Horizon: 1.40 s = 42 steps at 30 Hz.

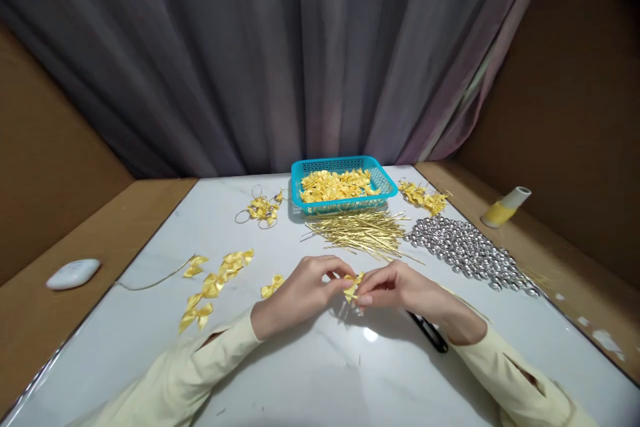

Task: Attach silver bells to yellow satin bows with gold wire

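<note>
Both hands meet over the middle of the white table, pinching one small yellow ribbon bow [353, 285] between them. My left hand [315, 283] grips the bow's left side with thumb and fingertips. From the right, my right hand [390, 285] closes on its other edge; whether a thin tie is also between those fingers is too small to tell. Another yellow bow [273, 287] lies by my left wrist. A black-handled tool [431, 333] rests partly hidden under my right forearm. Beyond the hands spreads a pile of gold twist ties [363, 233].
A blue basket [345, 205] of yellow bows stands at the back. Silver rings [470, 250] are heaped on the right. Loose bows [213, 285] lie left; bow clusters [263, 209] sit behind. A white device [73, 274] and a yellow-white tube [505, 208] stand on side boards.
</note>
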Tool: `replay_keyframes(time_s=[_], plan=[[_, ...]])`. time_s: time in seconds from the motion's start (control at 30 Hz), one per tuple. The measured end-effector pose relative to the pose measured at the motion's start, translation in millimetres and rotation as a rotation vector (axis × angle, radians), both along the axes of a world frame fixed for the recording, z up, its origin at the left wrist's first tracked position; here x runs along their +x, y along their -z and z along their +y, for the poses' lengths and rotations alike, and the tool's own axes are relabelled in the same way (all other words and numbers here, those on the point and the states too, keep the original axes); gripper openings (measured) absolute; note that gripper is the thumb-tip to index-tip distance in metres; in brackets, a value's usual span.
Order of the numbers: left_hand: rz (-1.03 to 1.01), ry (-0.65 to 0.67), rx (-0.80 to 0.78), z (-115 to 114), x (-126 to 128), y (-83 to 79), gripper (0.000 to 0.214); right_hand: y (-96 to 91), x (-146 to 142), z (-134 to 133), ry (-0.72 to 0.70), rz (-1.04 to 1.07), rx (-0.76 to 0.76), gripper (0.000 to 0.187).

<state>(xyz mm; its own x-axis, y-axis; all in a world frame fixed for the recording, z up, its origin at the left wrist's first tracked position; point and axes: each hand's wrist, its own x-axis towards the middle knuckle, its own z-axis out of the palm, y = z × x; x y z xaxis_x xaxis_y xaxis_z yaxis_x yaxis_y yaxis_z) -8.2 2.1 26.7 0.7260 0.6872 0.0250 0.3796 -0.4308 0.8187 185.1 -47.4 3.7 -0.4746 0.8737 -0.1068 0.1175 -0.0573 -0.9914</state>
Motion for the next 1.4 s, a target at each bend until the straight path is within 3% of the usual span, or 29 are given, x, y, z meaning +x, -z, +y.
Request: replay_keyframes(time_s=[0.13,0.33,0.57,0.8,1.03,1.4], plan=[[0.010,0.017,-0.017,-8,1,-7.7,0.015,-2.6,-1,-3,0.089,-0.148,0.091,0.020],[0.045,0.035,0.027,-6,0,-5.8,0.015,-7.4,-5,-11,0.160,-0.407,0.333,0.017],[0.070,0.046,0.064,-7,2,-5.7,0.017,-3.8,-6,-17,0.246,-0.505,0.530,0.018],[0.070,0.099,0.057,-6,3,-8.2,0.015,-1.4,-6,-14,0.183,-0.417,0.512,0.019],[0.053,0.118,-0.041,-7,5,-13.5,0.021,-5.4,-5,-14,0.211,-0.421,0.485,0.018],[0.038,0.070,-0.070,-6,6,-4.4,0.013,-7.4,-5,-12,0.219,-0.393,0.392,0.015]])
